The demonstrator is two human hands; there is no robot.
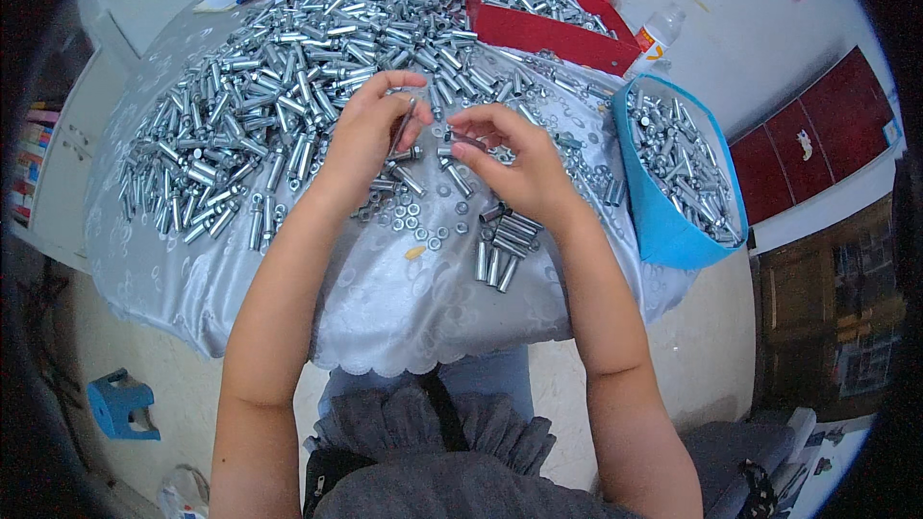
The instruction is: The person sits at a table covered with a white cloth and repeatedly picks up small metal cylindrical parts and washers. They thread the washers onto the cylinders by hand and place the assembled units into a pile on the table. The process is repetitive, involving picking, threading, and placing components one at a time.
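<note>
My left hand [363, 135] is closed on a slim metal bolt [402, 125], which stands tilted between thumb and fingers. Facing it, my right hand [524, 163] pinches a short dark metal piece [468, 140], perhaps a sleeve; its exact kind is hard to make out. A narrow gap separates the two hands. Beneath them lie loose hex nuts [411, 222] and washers. Close below my right hand, several metal sleeves [512, 234] rest in a small group. A broad heap of silver sleeve anchor bolts [288, 86] spreads to the left and behind my left hand.
A round table with a shiny white cloth [385, 298] carries everything. At the back stands a red box [548, 38] of bolts, with a plastic bottle [659, 34] beside it. A blue fabric bin [673, 231] full of bolts sits right. On the floor is a blue stool [120, 406].
</note>
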